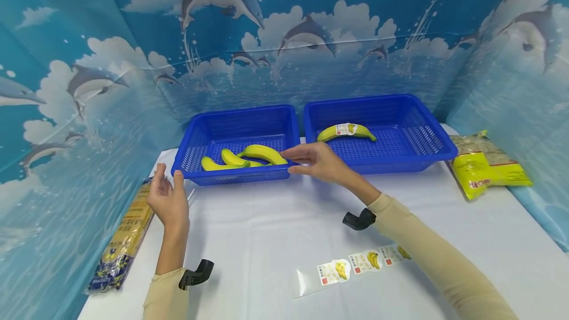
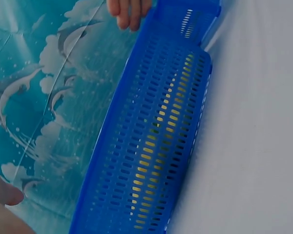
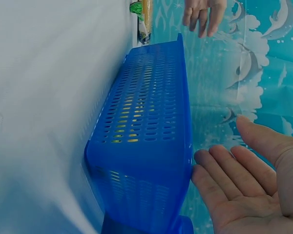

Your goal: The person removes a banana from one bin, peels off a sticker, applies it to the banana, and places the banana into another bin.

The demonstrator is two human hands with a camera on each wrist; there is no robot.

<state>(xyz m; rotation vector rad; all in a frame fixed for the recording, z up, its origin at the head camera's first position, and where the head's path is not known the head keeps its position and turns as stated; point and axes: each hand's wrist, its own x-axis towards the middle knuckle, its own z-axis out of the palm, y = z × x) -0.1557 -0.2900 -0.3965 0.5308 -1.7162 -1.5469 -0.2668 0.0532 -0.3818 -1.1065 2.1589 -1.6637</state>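
Several yellow bananas (image 1: 264, 152) lie in the left blue basket (image 1: 242, 178); in the wrist views they show only through its slots. My right hand (image 1: 321, 162) is over that basket's front right corner, fingers extended beside the nearest banana's end. Seen from the right wrist, the right hand (image 3: 249, 190) has straight fingers by the rim and an empty palm. My left hand (image 1: 170, 204) is raised off the basket's front left corner, thumb apart, holding nothing. In the right blue basket (image 1: 382, 166) lies one banana (image 1: 363, 133) with a white label (image 1: 342, 129).
A strip of banana stickers (image 1: 333, 271) lies on the white tabletop (image 1: 249, 246), partly under the right forearm. A long yellow packet (image 1: 129, 233) lies along the left side. A yellow bag (image 1: 482, 169) is right of the baskets. Dolphin-print curtain (image 1: 284, 78) surrounds the table.
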